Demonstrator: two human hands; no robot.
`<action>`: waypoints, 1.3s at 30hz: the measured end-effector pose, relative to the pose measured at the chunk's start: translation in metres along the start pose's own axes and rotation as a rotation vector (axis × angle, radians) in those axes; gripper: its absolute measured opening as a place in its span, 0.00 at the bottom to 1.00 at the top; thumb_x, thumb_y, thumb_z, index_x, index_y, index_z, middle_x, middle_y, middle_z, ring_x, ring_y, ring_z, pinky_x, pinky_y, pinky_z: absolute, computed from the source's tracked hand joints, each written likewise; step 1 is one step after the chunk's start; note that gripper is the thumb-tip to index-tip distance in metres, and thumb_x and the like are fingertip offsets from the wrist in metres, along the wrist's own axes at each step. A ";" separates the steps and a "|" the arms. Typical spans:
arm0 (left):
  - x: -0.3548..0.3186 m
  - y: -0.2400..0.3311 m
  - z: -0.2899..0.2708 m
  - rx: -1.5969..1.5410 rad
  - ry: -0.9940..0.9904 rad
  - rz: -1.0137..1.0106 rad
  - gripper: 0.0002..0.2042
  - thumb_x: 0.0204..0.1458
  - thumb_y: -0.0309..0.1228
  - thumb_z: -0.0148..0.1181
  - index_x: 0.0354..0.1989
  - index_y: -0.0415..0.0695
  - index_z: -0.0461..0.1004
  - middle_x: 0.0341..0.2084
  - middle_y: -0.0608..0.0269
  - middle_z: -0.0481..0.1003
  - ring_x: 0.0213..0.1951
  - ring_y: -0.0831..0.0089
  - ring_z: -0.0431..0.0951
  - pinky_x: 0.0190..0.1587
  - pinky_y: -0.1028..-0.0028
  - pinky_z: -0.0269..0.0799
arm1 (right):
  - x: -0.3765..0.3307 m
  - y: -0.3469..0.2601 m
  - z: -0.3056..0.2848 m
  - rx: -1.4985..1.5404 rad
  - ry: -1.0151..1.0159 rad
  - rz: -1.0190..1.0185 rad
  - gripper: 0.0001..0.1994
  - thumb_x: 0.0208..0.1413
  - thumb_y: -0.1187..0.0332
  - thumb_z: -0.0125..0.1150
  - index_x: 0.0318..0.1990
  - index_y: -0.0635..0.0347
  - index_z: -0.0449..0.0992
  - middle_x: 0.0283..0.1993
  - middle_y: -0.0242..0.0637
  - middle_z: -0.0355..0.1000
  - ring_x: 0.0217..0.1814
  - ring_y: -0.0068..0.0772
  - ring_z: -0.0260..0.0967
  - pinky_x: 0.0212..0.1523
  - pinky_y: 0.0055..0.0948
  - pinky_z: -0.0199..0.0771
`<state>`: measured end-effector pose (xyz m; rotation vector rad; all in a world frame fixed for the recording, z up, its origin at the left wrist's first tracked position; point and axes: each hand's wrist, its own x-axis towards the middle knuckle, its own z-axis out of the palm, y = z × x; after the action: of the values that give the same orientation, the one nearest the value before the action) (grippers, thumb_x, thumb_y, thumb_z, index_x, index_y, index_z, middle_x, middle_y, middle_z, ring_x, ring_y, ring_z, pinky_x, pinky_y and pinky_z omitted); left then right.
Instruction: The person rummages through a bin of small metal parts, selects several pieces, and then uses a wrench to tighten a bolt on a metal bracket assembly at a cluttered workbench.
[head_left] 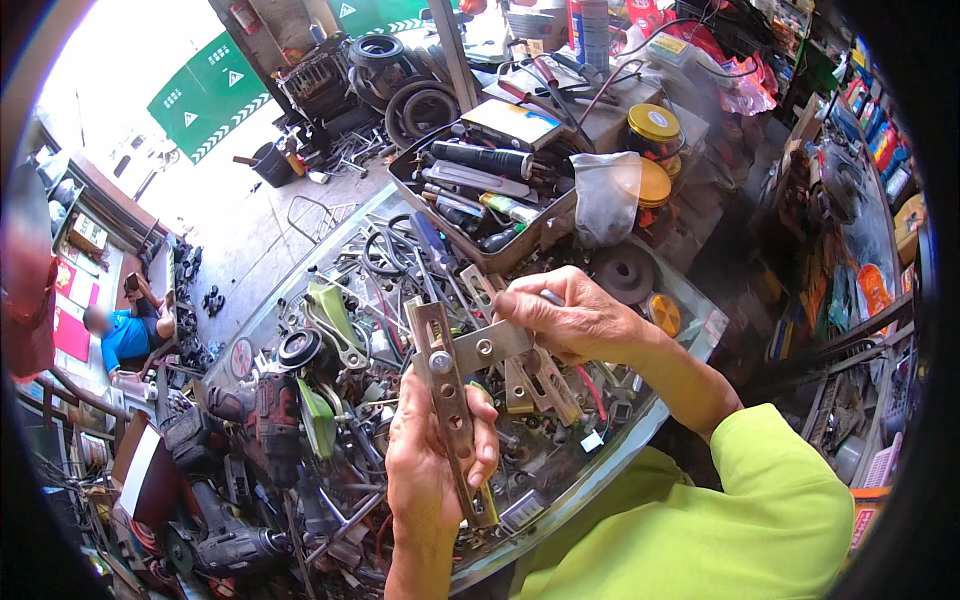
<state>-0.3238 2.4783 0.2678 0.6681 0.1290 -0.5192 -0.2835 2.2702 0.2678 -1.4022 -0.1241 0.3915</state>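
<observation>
My left hand (408, 455) is closed around a long metal channel bar (453, 410) with a row of holes, held upright over the cluttered glass tabletop. A bolt head (440, 362) sits on the bar near its upper part. From there a short flat metal plate (492, 346) with a hole juts out to the right. My right hand (580, 315) has its fingers bent at the plate's far end; whether a small tool is also in them is hard to make out. Below the right hand, more slotted metal bars (550, 385) lie on the pile.
Loose hardware and wrenches (345, 345) cover the glass table (600, 455). Two cordless drills (270, 425) (235, 540) lie at the left. Beyond my hands stand a tool-filled box (565, 222) and yellow-lidded jars (655, 122). Someone in blue (130, 340) sits far left.
</observation>
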 end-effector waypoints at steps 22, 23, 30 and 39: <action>0.008 0.009 -0.001 -0.129 0.063 0.108 0.26 0.64 0.48 0.31 0.37 0.34 0.65 0.23 0.56 0.68 0.12 0.78 0.61 0.11 0.82 0.54 | 0.003 0.014 0.010 -1.053 0.422 -0.886 0.06 0.55 0.72 0.55 0.29 0.66 0.72 0.19 0.42 0.68 0.17 0.43 0.68 0.20 0.32 0.66; 0.009 0.009 -0.003 -0.110 0.057 0.103 0.25 0.65 0.47 0.31 0.38 0.34 0.65 0.24 0.55 0.68 0.13 0.78 0.61 0.11 0.82 0.54 | 0.001 0.012 0.011 -1.102 0.437 -0.832 0.06 0.55 0.72 0.55 0.29 0.65 0.72 0.19 0.42 0.68 0.17 0.43 0.68 0.20 0.32 0.66; 0.012 0.016 -0.026 -0.063 0.003 0.088 0.26 0.65 0.47 0.30 0.34 0.35 0.66 0.26 0.54 0.71 0.13 0.77 0.65 0.11 0.82 0.56 | -0.004 0.005 -0.006 -1.203 0.419 -0.454 0.17 0.57 0.61 0.53 0.20 0.62 0.69 0.12 0.43 0.66 0.16 0.45 0.68 0.19 0.41 0.65; 0.012 0.011 -0.023 0.011 -0.100 0.020 0.15 0.66 0.41 0.32 0.43 0.42 0.60 0.24 0.53 0.71 0.12 0.76 0.65 0.10 0.83 0.56 | -0.007 -0.005 -0.028 0.412 0.505 -0.514 0.10 0.58 0.65 0.50 0.30 0.62 0.69 0.24 0.33 0.67 0.14 0.22 0.62 0.12 0.17 0.57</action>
<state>-0.3073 2.4944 0.2527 0.6525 0.0249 -0.5334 -0.2803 2.2405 0.2692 -0.9769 0.0140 -0.3520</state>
